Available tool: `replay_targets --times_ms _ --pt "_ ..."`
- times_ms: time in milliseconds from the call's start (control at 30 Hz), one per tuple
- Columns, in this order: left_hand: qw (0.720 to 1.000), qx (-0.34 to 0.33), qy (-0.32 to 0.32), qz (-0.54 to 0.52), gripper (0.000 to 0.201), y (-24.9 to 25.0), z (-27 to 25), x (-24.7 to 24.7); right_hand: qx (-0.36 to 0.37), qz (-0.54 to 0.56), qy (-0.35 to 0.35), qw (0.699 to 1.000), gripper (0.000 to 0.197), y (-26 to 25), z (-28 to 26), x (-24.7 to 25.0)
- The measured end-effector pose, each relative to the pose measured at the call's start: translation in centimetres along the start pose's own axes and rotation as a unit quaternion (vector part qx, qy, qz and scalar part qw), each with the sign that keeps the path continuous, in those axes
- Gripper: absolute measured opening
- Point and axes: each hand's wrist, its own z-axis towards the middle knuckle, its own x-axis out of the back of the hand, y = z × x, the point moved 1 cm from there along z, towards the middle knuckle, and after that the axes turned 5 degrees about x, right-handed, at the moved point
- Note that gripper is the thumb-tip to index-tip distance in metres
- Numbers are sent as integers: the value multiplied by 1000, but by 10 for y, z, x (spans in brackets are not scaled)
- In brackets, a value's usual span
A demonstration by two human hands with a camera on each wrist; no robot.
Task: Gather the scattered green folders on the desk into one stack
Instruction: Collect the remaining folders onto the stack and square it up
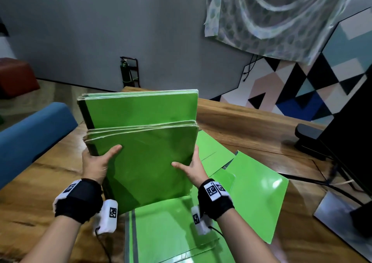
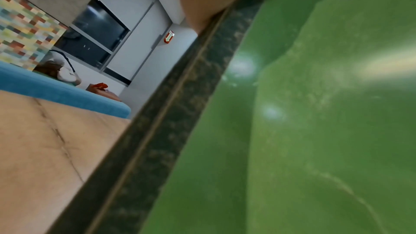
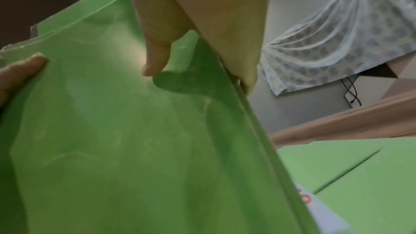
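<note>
Two hands hold a bunch of green folders standing on edge near the front edge of the wooden desk; the left hand grips the left side, thumb on the front; the right hand grips the right side, thumb on the front too. Only the head view shows both hands at once, and that the bunch has a shorter group in front and a taller group behind; the left wrist view shows up close the dark spine strip that this hand holds; the right wrist view shows the right thumb pressing the shiny cover. More loose folders lie flat on the desk, under and to the right of the bunch; farther right stands a black monitor.
</note>
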Motion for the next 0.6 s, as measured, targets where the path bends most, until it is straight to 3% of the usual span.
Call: replay_targets --times_ms 67,133,233,333,467,500,600 --pt "1000 -6 1 1 33 1 2 0 -38 -69 -36 996 131 16 -5 6" --pt "1000 -2 1 2 32 -1 4 2 -102 -140 -35 984 131 37 -11 24" --pt "1000 16 19 11 23 -9 10 9 -230 -203 94 947 87 77 -20 74" --pt "999 16 18 21 23 -7 9 6 -347 -246 207 881 69 108 -37 130" --pt "1000 18 -6 20 23 -6 17 4 -444 -251 314 800 79 125 -57 179" --pt "999 27 -1 22 23 -9 20 6 -460 -240 330 789 84 127 -57 185" --pt "1000 12 10 27 51 -4 19 2 -475 -200 356 779 97 128 -53 195"
